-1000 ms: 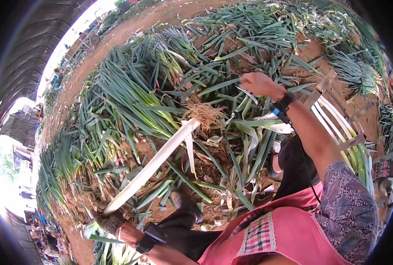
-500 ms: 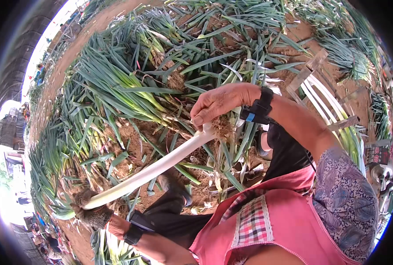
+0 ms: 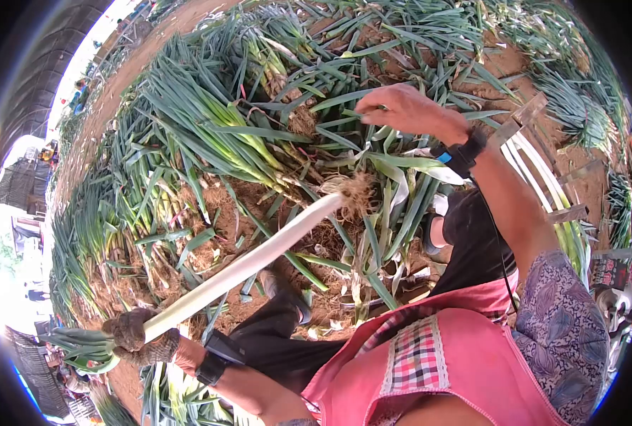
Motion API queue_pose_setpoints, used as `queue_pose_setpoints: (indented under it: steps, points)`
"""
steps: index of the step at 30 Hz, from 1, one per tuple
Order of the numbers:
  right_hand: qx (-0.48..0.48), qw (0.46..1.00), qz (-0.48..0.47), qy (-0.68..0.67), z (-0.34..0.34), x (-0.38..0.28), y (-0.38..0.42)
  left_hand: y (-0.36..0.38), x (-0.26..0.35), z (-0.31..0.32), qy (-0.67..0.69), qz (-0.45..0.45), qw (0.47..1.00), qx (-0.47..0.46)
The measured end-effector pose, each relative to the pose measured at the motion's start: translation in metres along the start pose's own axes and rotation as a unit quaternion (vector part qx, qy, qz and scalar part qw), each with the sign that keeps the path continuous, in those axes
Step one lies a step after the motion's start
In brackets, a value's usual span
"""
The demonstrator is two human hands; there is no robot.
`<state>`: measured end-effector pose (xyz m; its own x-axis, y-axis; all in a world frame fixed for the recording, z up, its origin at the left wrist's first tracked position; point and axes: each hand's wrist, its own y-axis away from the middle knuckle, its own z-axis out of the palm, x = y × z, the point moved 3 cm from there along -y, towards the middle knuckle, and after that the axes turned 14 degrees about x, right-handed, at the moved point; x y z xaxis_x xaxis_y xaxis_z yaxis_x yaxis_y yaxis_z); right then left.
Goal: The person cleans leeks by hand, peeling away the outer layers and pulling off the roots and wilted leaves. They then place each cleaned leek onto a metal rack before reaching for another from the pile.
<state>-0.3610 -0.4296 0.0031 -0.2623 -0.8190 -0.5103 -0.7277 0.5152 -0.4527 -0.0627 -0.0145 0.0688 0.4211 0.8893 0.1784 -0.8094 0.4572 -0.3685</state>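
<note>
L hand (image 3: 137, 338), gloved, grips peeled leek (image 3: 252, 259) near its green end; R hand (image 3: 399, 108) half-curled, pinching a strip of skin, over leek pile (image 3: 209, 142) on dirt.

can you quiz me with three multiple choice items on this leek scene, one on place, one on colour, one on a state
1. Where is the left hand on the leek?
A. at the root end
B. at the leafy end
C. off it

2. What colour is the leek's peeled stalk?
A. white
B. purple
C. orange

3. How is the right hand?
A. clamped on the roots
B. raised clear of the leek, above the roots
C. resting on the apron

Answers:
1 B, the fist closes where the green leaves begin.
2 A, the long stalk is pale white.
3 B, there is a gap between it and the root tuft.
</note>
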Motion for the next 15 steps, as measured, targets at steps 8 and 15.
queue_pose_setpoints:
  steps: [8, 15]
  points:
    - [-0.203, 0.931, -0.138, -0.27, 0.037, -0.102, 0.017, 0.0, -0.021, 0.021, 0.003, 0.016, 0.999, -0.039]
    - [-0.244, 0.934, -0.171, -0.195, 0.046, -0.124, 0.029, 0.004, -0.025, 0.023, -0.001, 0.016, 0.998, -0.058]
